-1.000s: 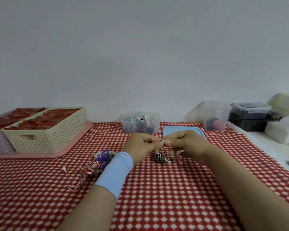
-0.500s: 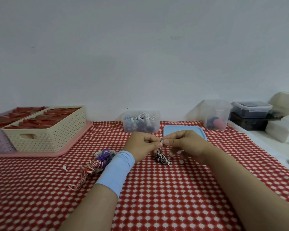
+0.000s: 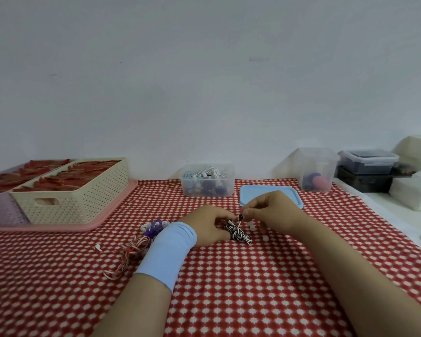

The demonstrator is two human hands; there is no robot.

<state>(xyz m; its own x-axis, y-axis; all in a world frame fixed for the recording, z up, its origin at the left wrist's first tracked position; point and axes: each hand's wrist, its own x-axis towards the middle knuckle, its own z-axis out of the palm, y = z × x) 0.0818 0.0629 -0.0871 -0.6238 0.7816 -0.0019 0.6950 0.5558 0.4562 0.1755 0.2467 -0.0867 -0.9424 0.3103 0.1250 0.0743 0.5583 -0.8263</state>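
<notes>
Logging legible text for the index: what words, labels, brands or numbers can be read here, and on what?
None can be read.
Faint mark on the wall: too blurred to read.
Clear tub, blue lid, cream basket: no label shows.
Black-and-white cord, held by the left hand and right hand: no print shows.

Two bare forearms, light blue wristband (image 3: pixel 168 249) on the left wrist, bare right wrist
</notes>
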